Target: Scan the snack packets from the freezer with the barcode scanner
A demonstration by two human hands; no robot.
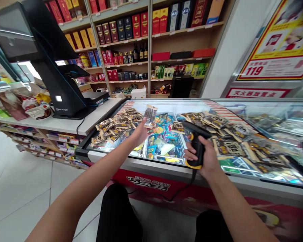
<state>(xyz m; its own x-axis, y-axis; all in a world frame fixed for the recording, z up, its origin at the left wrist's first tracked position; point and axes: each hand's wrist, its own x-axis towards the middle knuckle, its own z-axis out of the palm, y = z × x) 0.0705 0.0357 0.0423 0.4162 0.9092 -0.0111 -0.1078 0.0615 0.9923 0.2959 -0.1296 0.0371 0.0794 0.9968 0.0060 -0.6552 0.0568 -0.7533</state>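
Observation:
In my left hand point(140, 133) I hold a small snack packet point(150, 115) upright over the freezer's glass top, its printed side toward me. My right hand point(204, 156) is wrapped round the handle of a black and yellow barcode scanner point(197, 148), and its cable drops down the freezer front. The scanner head points left, toward a single packet point(178, 127) on the glass. To the left lies a pile of similar brown and cream packets point(117, 122). A larger spread of packets point(229, 146) covers the glass on the right.
The chest freezer point(131, 164) holds colourful wrapped goods under its glass. A counter point(88, 122) with a checkout monitor point(58, 77) stands at the left. Shelves of boxes and bottles point(126, 42) rise behind. A red and yellow sign point(275, 50) hangs at right.

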